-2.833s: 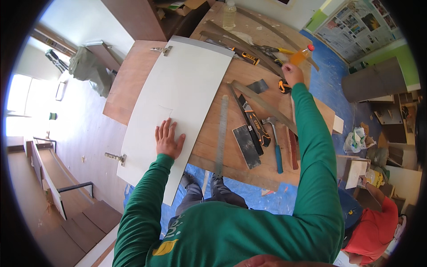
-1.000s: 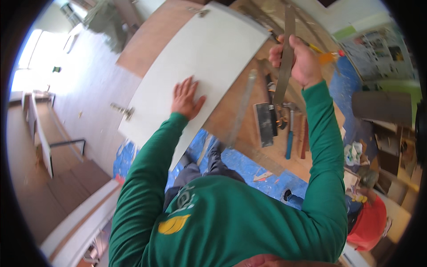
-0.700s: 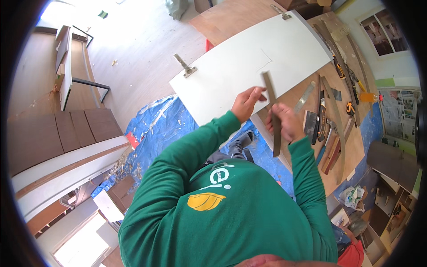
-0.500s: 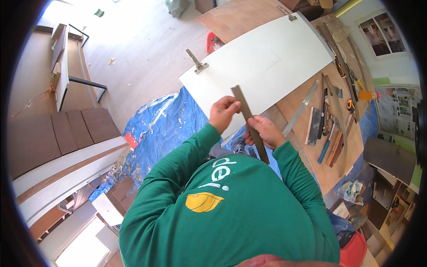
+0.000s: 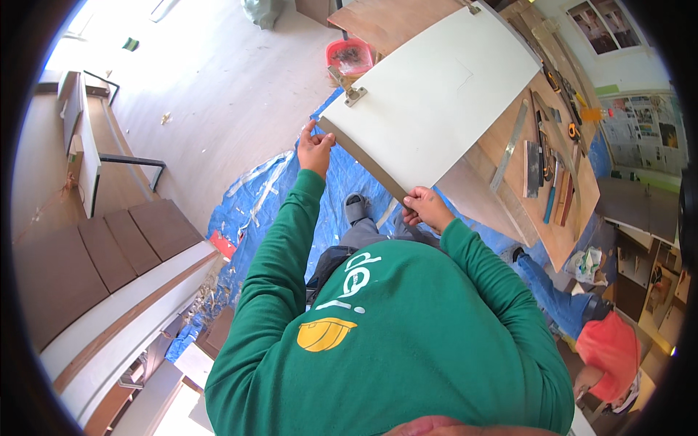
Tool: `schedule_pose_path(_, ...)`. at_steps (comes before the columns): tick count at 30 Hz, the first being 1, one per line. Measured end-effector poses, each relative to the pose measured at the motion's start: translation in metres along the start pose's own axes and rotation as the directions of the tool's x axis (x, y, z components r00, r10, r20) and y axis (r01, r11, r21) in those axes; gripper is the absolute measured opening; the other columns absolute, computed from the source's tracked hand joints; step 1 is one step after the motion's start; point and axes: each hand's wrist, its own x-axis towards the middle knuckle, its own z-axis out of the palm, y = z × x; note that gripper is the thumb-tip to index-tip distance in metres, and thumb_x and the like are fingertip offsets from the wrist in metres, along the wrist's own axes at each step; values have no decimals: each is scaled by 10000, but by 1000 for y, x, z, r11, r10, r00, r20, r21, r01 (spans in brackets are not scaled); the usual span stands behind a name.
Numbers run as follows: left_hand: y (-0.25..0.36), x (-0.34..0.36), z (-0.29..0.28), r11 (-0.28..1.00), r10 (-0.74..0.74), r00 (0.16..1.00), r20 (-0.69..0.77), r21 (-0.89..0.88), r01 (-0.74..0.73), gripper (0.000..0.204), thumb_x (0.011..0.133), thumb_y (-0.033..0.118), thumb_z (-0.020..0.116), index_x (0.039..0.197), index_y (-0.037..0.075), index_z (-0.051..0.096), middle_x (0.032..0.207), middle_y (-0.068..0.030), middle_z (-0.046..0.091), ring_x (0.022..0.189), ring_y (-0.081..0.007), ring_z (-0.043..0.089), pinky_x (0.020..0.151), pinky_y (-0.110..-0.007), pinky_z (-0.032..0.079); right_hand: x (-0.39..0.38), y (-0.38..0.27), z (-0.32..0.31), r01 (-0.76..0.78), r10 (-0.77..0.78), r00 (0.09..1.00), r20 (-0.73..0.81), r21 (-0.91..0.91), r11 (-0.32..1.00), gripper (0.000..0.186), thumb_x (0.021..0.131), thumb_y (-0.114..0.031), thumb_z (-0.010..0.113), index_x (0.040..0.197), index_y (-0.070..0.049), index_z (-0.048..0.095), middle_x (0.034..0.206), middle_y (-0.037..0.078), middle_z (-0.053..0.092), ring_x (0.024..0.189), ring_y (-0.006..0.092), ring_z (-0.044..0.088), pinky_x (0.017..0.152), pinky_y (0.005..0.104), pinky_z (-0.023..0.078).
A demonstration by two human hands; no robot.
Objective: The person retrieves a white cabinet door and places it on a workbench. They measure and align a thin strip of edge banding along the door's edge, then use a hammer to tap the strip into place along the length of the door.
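A large white panel [image 5: 436, 94] lies on the wooden workbench [image 5: 574, 211], and its near end sticks out over the floor. My left hand [image 5: 314, 145] grips the left corner of the panel's brown near edge. My right hand [image 5: 425, 207] grips the right corner of that same edge. A metal hinge [image 5: 347, 86] sits on the panel's left side just beyond my left hand. Both my arms are in green sleeves.
Tools lie on the bench right of the panel: a metal ruler [image 5: 512, 142] and several hand tools [image 5: 552, 182]. A red bowl [image 5: 349, 57] stands on the floor. Under my feet is a blue tarp [image 5: 269, 196]. Brown boards [image 5: 109, 254] lie left. A person in red [image 5: 611, 349] crouches at the lower right.
My right hand brought a long dark strip from the bench toward me and both hands held it. That strip no longer shows apart, and both hands now grip the panel's near edge.
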Motion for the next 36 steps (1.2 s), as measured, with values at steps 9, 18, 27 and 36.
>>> schedule_pose_path(9,-1,20,-4,999,-51,999,0,-9,51,615,842,-17,654,1428,5,468,944,-86,712,800,-157,672,697,-289,491,-4,13,12,60,-39,987,-158,128,990,147,1024,-162,594,1066,-22,579,867,126,704,682,182,692,600,313,580)
schedule_pose_path(18,4,29,-4,999,-31,999,23,-20,32,646,817,-64,623,1447,-25,485,848,-80,686,739,-156,645,690,-286,524,-11,9,13,51,11,981,-192,313,948,138,961,-72,492,1071,-21,558,904,182,713,711,239,717,600,342,586)
schedule_pose_path(27,-3,30,0,1000,6,1000,8,13,-6,633,814,-50,629,1435,-41,507,840,-72,678,731,-143,636,683,-281,528,-23,21,8,87,-15,962,-274,255,963,159,963,-67,500,1088,-8,579,909,157,707,727,200,686,649,329,579)
schedule_pose_path(36,-4,26,-6,1000,18,1000,10,-14,-18,646,808,-56,639,1437,-55,491,866,-70,681,759,-144,638,719,-277,520,-26,43,7,152,-98,942,-320,149,977,133,972,-84,543,1073,-15,595,864,99,687,692,159,642,626,301,542)
